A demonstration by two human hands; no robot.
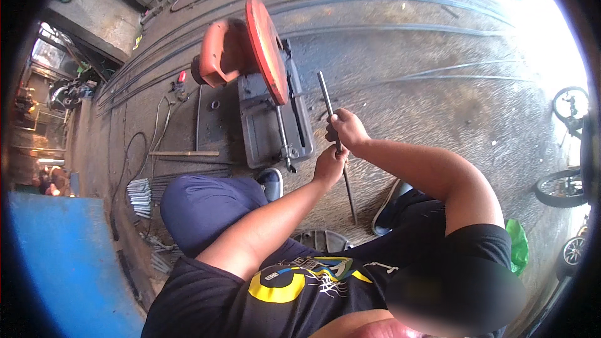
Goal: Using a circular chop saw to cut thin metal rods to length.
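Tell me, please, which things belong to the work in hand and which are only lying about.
In the work:
- metal rod, in left hand and right hand
- probably orange saw

Seemingly lying about:
- spoked wheel
- green bag
- stick

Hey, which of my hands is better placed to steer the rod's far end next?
Probably your right hand: it holds the rod farther out, nearer that end; your left hand holds it closer to your body.
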